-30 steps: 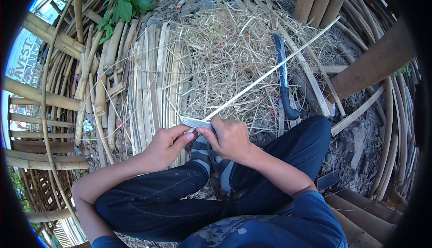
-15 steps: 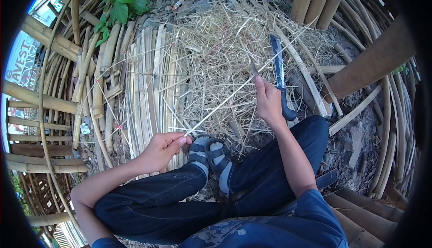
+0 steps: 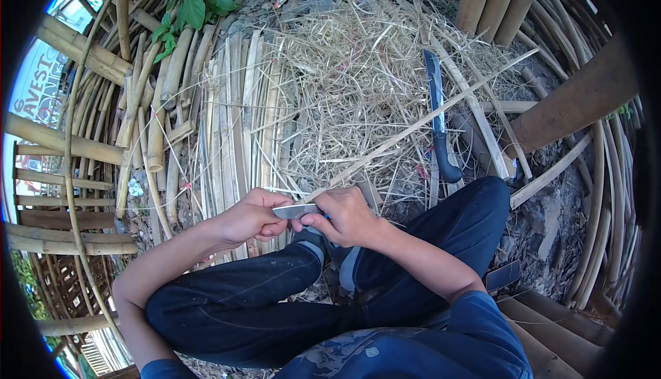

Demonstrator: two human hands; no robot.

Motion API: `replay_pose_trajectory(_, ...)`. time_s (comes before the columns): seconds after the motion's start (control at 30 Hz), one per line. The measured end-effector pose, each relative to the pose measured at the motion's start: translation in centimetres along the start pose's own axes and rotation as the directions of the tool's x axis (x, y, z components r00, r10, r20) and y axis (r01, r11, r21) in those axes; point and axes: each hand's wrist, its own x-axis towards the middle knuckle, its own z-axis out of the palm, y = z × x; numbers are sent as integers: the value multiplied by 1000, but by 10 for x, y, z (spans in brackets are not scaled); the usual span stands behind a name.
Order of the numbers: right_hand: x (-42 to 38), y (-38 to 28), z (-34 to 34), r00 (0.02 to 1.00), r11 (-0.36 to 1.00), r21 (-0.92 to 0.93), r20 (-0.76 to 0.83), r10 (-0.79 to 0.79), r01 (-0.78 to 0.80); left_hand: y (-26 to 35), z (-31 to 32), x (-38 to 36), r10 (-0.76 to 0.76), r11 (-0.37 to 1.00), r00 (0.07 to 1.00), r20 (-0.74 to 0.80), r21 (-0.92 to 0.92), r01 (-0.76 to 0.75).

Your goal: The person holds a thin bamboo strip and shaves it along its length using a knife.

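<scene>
A long thin bamboo strip (image 3: 420,123) slants from my hands up to the right, over the shavings and across the machete. My left hand (image 3: 249,219) is closed on its near end. Close beside it, my right hand (image 3: 344,215) is wrapped round a small knife (image 3: 296,210), whose blade points left and lies against the strip between the two hands. The knife's handle is hidden in my fingers.
A machete (image 3: 436,103) with a black handle lies on a pile of shavings (image 3: 344,97). Split bamboo slats (image 3: 237,124) lie left of the pile. Thick bamboo poles (image 3: 575,97) stand at the right, and a leafy plant (image 3: 196,4) grows at the upper left.
My right hand has come down and left with the knife, from beside the machete to my left hand. The strip now looks wider and reaches farther up to the right.
</scene>
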Motion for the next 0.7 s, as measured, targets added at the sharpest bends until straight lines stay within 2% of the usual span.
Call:
replay_pose_trajectory(0.03, 1, -1, 0, 1000, 1000, 1, 2, -3, 3, -1, 0, -1, 2, 1000, 1000, -3, -1, -2)
replay_pose_trajectory(0.1, 1, -1, 0, 992, 994, -78, -94, -89, 82, -3, 0, -1, 18, 997, 999, 47, -75, -14)
replay_pose_trajectory(0.23, 5, -9, -4, 983, 986, -129, -140, -121, 103, -6, -1, 0, 42, 998, 997, 58, -58, -39)
replay_pose_trajectory(0.3, 7, -13, -6, 987, 974, -223, -163, 1, -38, -12, 0, 2, 179, 982, 984, -24, -51, -180)
replay_pose_trajectory(0.33, 6, -10, -4, 987, 974, -223, -163, -3, -34, -12, 0, 2, 181, 982, 983, -27, -51, -183)
replay_pose_trajectory(0.4, 3, 3, -5, 948, 967, -170, -288, 134, -188, -11, -1, 0, 190, 981, 981, -33, -39, -191)
replay_pose_trajectory(0.47, 12, 17, -39, 858, 893, -113, -351, 375, -436, -13, -8, -2, 181, 982, 983, -41, -57, -183)
replay_pose_trajectory(0.53, 16, 46, -75, 693, 784, 87, -417, 589, -615, -15, -11, -4, 169, 982, 985, -46, -77, -172)
replay_pose_trajectory(0.63, 6, 67, -95, 668, 773, 104, -440, 600, -626, -14, -9, 0, 128, 991, 990, -59, -34, -130)
replay_pose_trajectory(0.67, 3, 72, -89, 667, 771, 105, -438, 603, -628, -13, -5, 2, 144, 989, 985, -94, 40, -141)
replay_pose_trajectory(0.7, 1, 75, -79, 671, 777, 182, -412, 617, -603, -11, -2, 3, 161, 982, 979, -128, 116, -146)
